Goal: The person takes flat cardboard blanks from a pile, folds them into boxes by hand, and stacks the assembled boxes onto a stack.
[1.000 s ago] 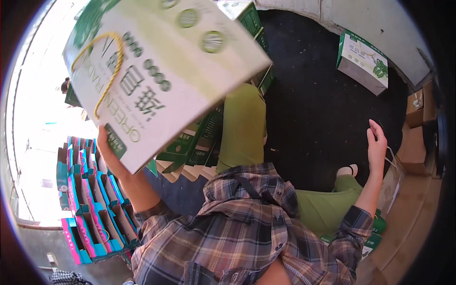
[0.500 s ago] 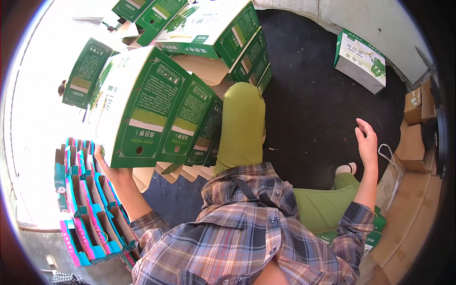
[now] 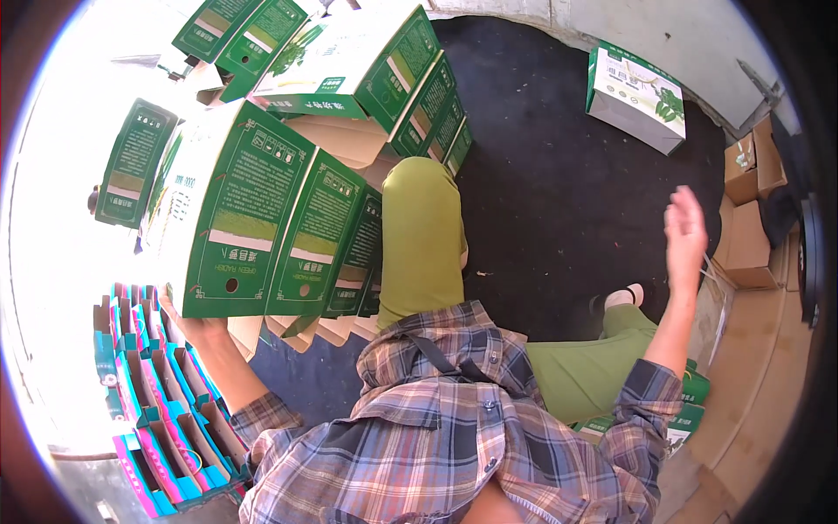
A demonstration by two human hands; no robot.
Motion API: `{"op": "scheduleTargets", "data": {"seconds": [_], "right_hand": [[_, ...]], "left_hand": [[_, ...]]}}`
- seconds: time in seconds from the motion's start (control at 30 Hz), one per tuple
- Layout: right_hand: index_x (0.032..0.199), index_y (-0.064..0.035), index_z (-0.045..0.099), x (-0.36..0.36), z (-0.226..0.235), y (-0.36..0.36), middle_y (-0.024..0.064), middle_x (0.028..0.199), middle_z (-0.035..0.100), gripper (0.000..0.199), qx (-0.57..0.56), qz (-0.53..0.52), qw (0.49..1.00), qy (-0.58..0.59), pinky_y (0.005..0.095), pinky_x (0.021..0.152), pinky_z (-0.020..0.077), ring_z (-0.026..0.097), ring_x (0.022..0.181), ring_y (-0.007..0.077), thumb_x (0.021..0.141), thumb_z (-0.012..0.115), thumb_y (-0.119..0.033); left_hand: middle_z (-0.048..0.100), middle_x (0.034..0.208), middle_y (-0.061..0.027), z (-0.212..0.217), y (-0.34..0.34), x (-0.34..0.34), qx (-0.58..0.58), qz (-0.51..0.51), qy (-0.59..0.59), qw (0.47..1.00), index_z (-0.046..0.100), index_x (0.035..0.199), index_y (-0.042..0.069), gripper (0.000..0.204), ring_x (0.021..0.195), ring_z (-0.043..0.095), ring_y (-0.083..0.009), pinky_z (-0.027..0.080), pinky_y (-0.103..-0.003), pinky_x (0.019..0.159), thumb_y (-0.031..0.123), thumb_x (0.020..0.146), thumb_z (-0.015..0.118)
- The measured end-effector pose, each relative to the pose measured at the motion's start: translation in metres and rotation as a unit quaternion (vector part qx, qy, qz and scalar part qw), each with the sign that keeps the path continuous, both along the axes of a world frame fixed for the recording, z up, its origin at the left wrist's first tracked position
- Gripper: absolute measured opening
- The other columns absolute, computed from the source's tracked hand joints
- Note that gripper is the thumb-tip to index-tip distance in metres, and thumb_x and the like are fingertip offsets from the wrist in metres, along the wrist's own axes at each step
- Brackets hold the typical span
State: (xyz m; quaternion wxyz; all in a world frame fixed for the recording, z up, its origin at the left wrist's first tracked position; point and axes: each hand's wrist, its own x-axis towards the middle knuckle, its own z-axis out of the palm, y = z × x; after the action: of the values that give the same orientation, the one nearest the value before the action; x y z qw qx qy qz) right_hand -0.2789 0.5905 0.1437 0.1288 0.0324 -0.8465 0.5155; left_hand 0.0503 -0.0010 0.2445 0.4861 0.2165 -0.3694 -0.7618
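My left hand (image 3: 199,329) presses against the near bottom corner of a green and white carton (image 3: 229,217), which stands in a row of similar green cartons (image 3: 336,234) to my left. Most of that hand is hidden under the carton's edge. My right hand (image 3: 685,234) is raised out to the right with its fingers spread and nothing in it, above the dark floor mat (image 3: 550,201). My knee in green trousers (image 3: 423,236) points forward between the two hands.
More green cartons (image 3: 367,65) are stacked ahead at the top. A single green and white carton (image 3: 635,96) lies at the far right on the mat. Brown cardboard boxes (image 3: 751,218) sit at the right edge. Blue and pink flat boxes (image 3: 148,402) stand at the lower left.
The big carton that my left hand held up in front of the camera has come down into the row at my left. My right hand has lifted higher and opened.
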Motion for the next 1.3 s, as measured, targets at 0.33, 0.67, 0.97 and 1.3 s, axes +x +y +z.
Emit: {"op": "scheduleTargets", "data": {"seconds": [0.33, 0.67, 0.97, 1.3], "right_hand": [[0.128, -0.0097, 0.05, -0.01, 0.004, 0.068, 0.0059, 0.123, 0.056, 0.04, -0.258, -0.135, 0.956, -0.026, 0.0287, 0.081, 0.0453, 0.057, 0.102, 0.0153, 0.09, 0.06, -0.02], [0.127, -0.0092, 0.052, -0.009, 0.0, 0.037, 0.0038, 0.118, 0.059, 0.04, -0.155, -0.081, 0.983, -0.051, 0.0248, 0.078, 0.0456, 0.058, 0.096, 0.0107, 0.09, 0.06, -0.024], [0.126, -0.0086, 0.052, -0.012, -0.009, 0.076, 0.0061, 0.116, 0.06, 0.04, -0.206, -0.105, 0.972, -0.028, 0.0232, 0.074, 0.0471, 0.06, 0.093, 0.0121, 0.09, 0.061, -0.023], [0.121, -0.0061, 0.056, 0.003, 0.011, 0.044, 0.0095, 0.111, 0.063, 0.035, -0.206, -0.115, 0.972, -0.021, 0.026, 0.071, 0.0501, 0.063, 0.086, 0.0142, 0.09, 0.059, -0.024]], "left_hand": [[0.048, 0.131, -0.0132, 0.02, 0.036, 0.002, -0.116, 0.211, -0.194, 0.951, 0.039, 0.133, 0.001, 0.049, 0.112, 0.05, -0.0229, 0.044, -0.032, 0.088, 0.033, 0.096, 0.045], [0.059, 0.111, -0.0162, -0.03, 0.176, -0.044, -0.567, -0.291, -0.363, 0.68, 0.057, 0.117, 0.003, 0.041, 0.102, 0.058, -0.0302, 0.046, -0.036, 0.089, 0.007, 0.077, 0.065], [0.055, 0.124, -0.011, -0.189, 0.089, -0.013, -0.223, -0.346, -0.452, 0.791, 0.034, 0.139, 0.005, 0.054, 0.111, 0.052, -0.0189, 0.041, -0.03, 0.092, 0.021, 0.092, 0.055], [0.058, 0.119, -0.0096, -0.16, 0.107, -0.031, -0.166, -0.346, -0.558, 0.736, 0.047, 0.131, 0.006, 0.046, 0.102, 0.056, -0.0157, 0.044, -0.025, 0.081, 0.022, 0.089, 0.058]]}}
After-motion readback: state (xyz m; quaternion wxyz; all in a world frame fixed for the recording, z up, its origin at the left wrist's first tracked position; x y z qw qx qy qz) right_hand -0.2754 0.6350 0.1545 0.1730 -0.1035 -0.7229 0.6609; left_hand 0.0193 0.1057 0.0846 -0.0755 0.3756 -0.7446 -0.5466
